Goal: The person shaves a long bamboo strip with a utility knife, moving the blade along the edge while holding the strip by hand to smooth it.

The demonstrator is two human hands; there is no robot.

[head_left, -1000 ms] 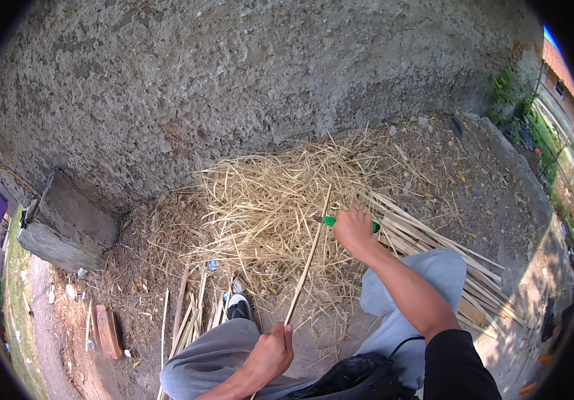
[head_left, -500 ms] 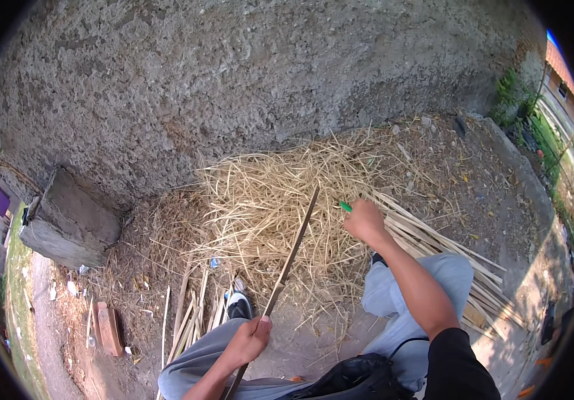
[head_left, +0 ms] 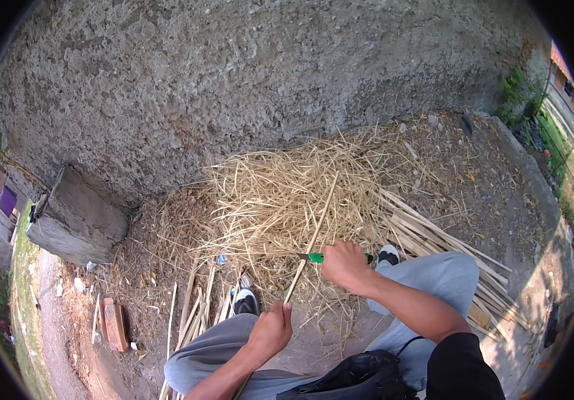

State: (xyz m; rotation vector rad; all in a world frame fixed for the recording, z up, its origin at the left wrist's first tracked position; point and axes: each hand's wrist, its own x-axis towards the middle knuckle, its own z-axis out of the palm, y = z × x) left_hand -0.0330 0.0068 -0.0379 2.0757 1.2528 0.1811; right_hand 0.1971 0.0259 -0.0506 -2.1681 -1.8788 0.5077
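A long, thin bamboo strip [head_left: 325, 210] slants up and away from my left hand [head_left: 270, 331], which is closed around its lower part. Past the hand, the strip's near end runs down over my left leg. My right hand [head_left: 345, 267] is wrapped around a green utility knife [head_left: 315, 257]. The knife lies crosswise, its dark blade pointing left and meeting or crossing the strip just above my left hand. Whether the edge bites into the strip is too small to tell. Beneath both lies a heap of pale bamboo shavings [head_left: 267, 193].
Split bamboo strips [head_left: 427, 233] lie beside my right leg, and more strips [head_left: 197, 313] lie by my left foot. A rough grey wall [head_left: 267, 80] rises behind the shavings. At the left stand a concrete block [head_left: 80, 220] and, nearer, a reddish brick [head_left: 115, 325].
My right hand has come left and nearer, bringing the knife across the strip. The strip now shows a pale face instead of a dark one. My left hand has shifted slightly right.
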